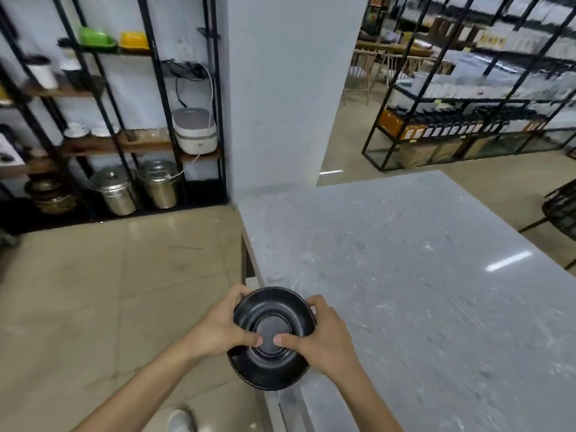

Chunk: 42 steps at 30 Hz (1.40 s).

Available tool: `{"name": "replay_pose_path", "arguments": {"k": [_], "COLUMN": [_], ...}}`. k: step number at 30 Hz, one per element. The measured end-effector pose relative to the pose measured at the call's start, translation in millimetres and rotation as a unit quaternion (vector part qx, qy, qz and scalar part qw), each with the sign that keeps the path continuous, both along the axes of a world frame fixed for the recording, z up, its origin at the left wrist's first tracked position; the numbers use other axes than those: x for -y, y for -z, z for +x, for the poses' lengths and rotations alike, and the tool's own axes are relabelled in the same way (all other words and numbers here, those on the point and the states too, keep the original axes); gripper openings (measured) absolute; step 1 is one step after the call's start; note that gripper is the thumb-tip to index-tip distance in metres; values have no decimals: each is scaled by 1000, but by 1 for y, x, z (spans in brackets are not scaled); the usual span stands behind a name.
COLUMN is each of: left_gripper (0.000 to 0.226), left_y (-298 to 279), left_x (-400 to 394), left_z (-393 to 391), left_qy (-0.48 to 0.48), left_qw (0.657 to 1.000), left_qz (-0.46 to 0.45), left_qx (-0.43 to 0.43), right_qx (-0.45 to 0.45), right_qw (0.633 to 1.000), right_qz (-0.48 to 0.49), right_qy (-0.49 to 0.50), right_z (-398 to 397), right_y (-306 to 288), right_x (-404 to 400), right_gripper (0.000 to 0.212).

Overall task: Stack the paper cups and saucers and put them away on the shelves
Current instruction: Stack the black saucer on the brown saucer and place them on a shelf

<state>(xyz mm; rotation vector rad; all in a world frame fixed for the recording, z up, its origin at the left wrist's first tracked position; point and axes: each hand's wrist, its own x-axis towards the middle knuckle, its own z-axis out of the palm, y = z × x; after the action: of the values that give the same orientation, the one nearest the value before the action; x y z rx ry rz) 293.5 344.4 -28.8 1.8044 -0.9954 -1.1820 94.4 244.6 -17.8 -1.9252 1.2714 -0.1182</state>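
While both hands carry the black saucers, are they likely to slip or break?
The black saucers look glossy, so probably slippery. They seem rigid, perhaps ceramic, so likely breakable if dropped. The left hand and right hand clamp opposite rims, which should steady them.

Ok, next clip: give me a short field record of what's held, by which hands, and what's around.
held item: stack of black saucers, seen from above
left hand: grips the stack's left rim, thumb on top
right hand: grips the right rim, thumb on top
stack position: over the near left edge of the grey table; resting or lifted, cannot tell
table top: no cups in view
shelves: far left, against the wall, holding metal pots and a white cooker
image quality: background blurred
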Motion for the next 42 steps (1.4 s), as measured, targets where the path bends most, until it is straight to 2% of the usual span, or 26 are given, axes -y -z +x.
{"name": "replay_pose_path", "arguments": {"k": [17, 28, 34, 42], "left_gripper": [68, 69, 68, 69], "left_y": [1, 2, 18, 31], "left_x": [-61, -102, -95, -63], "left_z": [265, 386, 467, 597], "left_qy": [-176, -287, -320, -344], "left_qw": [984, 958, 947, 937], "left_qz": [-3, 17, 28, 51], "left_qx": [-15, -15, -7, -20], "right_qx": [-5, 23, 21, 13], "right_qw": [988, 968, 959, 950], "right_qz": [-14, 16, 6, 18], "right_qy": [-157, -248, -282, -313], "right_z": [316, 478, 572, 711], "right_y": [6, 19, 37, 51], "right_x": [0, -14, 1, 44], "right_gripper": [78, 78, 72, 77]}}
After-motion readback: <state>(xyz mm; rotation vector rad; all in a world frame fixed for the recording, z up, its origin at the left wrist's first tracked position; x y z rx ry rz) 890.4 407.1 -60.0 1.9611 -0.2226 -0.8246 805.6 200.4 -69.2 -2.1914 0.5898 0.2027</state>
